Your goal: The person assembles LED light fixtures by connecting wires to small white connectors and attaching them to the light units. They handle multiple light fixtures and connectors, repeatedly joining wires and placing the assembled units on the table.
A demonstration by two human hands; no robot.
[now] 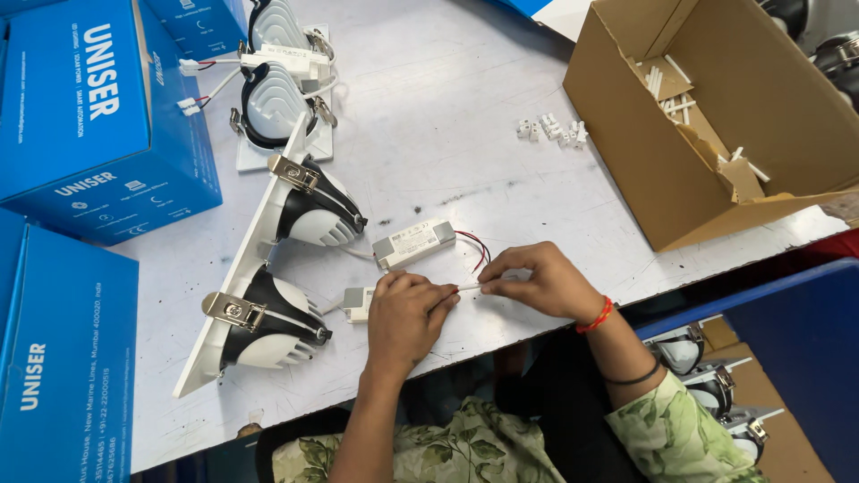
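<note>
Hands meet near the table's front edge [501, 335]: left hand [404, 315] and right hand [537, 282] pinch a thin white wire [467, 287] between them. Bare tabletop lies beyond; twin spotlight fitting [268, 268] sits left.

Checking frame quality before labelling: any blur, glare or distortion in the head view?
Head view: even, soft light, faint shadows under the left hand and right hand; no strong glare on the white table; hands and thin wire fairly sharp; wide-angle bending at the blue boxes and cardboard box.
</note>
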